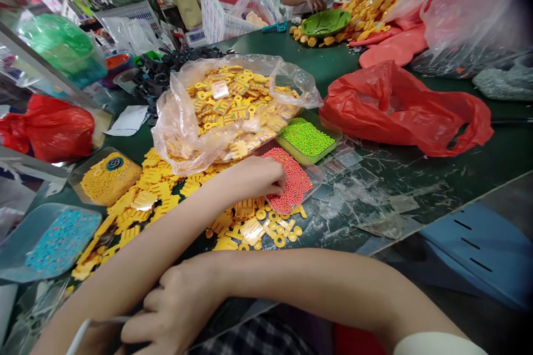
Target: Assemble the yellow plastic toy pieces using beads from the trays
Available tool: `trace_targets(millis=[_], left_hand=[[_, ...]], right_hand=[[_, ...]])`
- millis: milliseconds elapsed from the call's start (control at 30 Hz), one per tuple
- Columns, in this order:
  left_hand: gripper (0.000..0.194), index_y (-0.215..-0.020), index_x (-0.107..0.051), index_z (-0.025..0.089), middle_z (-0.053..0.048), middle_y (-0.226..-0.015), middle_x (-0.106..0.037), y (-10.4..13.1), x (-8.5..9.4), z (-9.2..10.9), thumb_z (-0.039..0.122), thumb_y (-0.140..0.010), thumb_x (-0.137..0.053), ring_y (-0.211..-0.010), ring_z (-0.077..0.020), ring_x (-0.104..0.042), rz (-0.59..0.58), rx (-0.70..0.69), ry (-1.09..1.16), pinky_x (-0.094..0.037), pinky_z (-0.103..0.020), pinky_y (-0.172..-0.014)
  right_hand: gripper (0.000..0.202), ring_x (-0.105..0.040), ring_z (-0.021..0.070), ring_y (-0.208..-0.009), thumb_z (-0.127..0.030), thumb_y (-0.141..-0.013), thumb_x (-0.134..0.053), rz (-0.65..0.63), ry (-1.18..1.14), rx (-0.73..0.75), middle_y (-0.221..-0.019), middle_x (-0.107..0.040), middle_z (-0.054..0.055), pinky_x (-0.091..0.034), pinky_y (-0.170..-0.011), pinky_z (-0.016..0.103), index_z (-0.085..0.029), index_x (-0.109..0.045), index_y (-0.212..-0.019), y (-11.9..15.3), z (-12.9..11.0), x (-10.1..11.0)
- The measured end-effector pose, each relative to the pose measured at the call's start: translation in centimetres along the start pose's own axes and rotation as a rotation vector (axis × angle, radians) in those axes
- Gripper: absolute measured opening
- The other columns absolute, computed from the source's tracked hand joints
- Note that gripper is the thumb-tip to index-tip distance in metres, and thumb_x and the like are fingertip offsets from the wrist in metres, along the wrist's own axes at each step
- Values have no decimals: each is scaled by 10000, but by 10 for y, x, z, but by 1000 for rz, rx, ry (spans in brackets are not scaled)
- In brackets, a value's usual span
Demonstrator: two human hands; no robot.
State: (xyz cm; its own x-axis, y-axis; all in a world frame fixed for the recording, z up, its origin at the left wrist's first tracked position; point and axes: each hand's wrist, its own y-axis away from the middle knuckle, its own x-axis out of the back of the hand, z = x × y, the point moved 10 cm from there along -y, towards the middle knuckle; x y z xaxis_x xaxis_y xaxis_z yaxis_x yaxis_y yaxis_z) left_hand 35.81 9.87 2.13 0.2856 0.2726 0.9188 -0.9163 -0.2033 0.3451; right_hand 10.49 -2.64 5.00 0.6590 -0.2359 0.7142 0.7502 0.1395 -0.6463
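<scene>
My left hand (266, 176) reaches across to a tray of small red beads (291, 183), its fingers bent down and pressed together at the beads' left side; whatever they hold is hidden. Crossed under that forearm, my right hand (179, 302) is at the lower left with curled fingers, beside a thin white strip (79, 335); its grip on anything is not clear. Green beads (308, 137) fill a tray just behind the red ones. Loose yellow plastic pieces (252, 228) lie in front of the red tray, and an open clear bag (183, 122) holds more yellow pieces.
Trays of yellow beads (104, 180) and blue beads (58, 241) stand at the left. A red plastic bag (400, 105) lies at the right. Black parts (166, 72) are heaped behind. Across the table, a person's hand (315, 1) is near a green bowl (327, 23).
</scene>
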Motion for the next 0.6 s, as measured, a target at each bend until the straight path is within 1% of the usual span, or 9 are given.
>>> trace_targets(millis=[67, 133, 233, 300, 367, 433, 533, 600], left_hand=[[131, -859, -765, 208, -28, -840, -759, 3, 4, 1, 231, -864, -636, -761, -158, -666, 71, -20, 39, -391, -255, -602], [132, -890, -761, 210, -31, -882, -763, 6, 7, 1, 258, -873, -639, -820, -176, -676, 111, -27, 50, -414, -262, -644], [191, -1005, -742, 207, -55, -969, -756, 12, 16, -3, 316, -894, -631, -907, -207, -667, 185, 10, 16, -437, -288, -717], [212, -1042, -730, 201, -69, -1008, -744, 17, 25, -7, 317, -911, -610, -941, -209, -656, 233, 47, -5, -442, -294, -752], [189, -1014, -737, 204, -64, -1002, -741, 21, 29, -10, 281, -921, -591, -935, -198, -655, 224, 82, -5, -441, -286, -754], [165, -973, -749, 216, -51, -953, -746, 24, 29, -11, 255, -908, -602, -896, -194, -660, 179, 114, -11, -433, -283, -728], [134, -924, -765, 218, -53, -892, -753, 26, 28, -6, 248, -876, -644, -872, -209, -661, 129, 142, -54, -413, -297, -714], [121, -916, -772, 215, -55, -899, -758, 24, 24, -2, 233, -865, -663, -892, -215, -658, 87, 141, -62, -406, -308, -740]], right_hand=[[170, -487, 44, -468, -369, -891, -545, 20, 8, 5, -689, -606, -59, -358, -424, 147, -341, -698, -959, 0, -4, -5], [152, -479, 51, -475, -355, -894, -536, 53, -6, -13, -650, -574, -64, -360, -432, 145, -330, -685, -904, 0, -6, -8], [181, -479, 52, -464, -389, -888, -527, 89, -39, -45, -597, -532, -78, -354, -438, 154, -320, -675, -810, 0, -6, -8], [198, -475, 48, -460, -415, -881, -532, 93, -24, -46, -591, -526, -81, -349, -441, 152, -314, -675, -790, 0, -6, -5], [205, -474, 49, -479, -406, -894, -519, 94, 22, -14, -597, -536, -76, -355, -450, 142, -310, -679, -809, 0, -8, -1], [179, -473, 55, -503, -343, -903, -518, 99, 83, 61, -608, -555, -69, -363, -458, 130, -302, -676, -832, 1, -14, 4], [151, -470, 62, -523, -237, -892, -526, 111, 156, 187, -657, -601, -57, -358, -450, 124, -284, -658, -834, 2, -24, 8], [149, -470, 63, -521, -224, -893, -521, 115, 189, 224, -705, -627, -48, -359, -444, 130, -273, -650, -838, 2, -25, 10]])
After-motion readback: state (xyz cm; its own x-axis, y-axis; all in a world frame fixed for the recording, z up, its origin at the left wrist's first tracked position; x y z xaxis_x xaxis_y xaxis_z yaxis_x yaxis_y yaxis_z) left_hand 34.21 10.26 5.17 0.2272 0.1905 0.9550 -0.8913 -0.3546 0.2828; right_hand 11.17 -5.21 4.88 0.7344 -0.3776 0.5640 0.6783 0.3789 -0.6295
